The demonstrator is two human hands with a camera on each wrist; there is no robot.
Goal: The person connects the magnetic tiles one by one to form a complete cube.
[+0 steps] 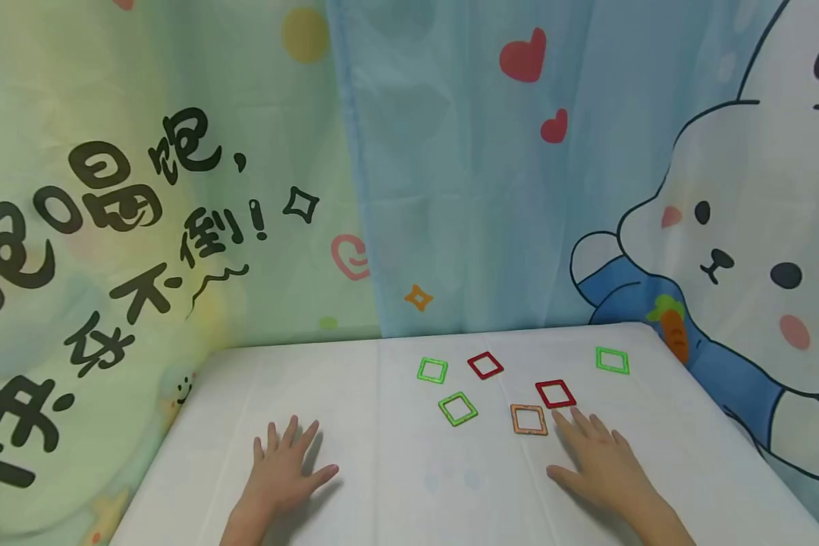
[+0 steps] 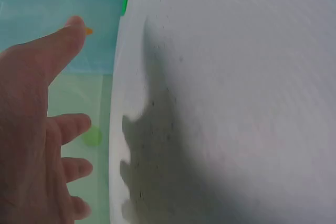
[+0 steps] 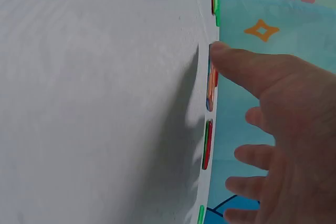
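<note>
My left hand (image 1: 283, 472), fingers spread, hovers above the white table at the left and holds nothing; its shadow falls on the cloth in the left wrist view. On the right, my right hand (image 1: 604, 470) is also spread and bare, its fingertips just short of a red square frame (image 1: 556, 406) and an orange square frame (image 1: 529, 432). Farther back lie a second red frame (image 1: 485, 375) and two green frames, one tilted (image 1: 458, 422) and one behind it (image 1: 433, 380). Another green frame (image 1: 612, 371) sits apart near the back right.
A white cloth covers the table (image 1: 396, 485), whose back edge meets a hanging curtain (image 1: 450, 189). The curtain is printed with hearts, black lettering and a large white rabbit (image 1: 730, 265) at the right.
</note>
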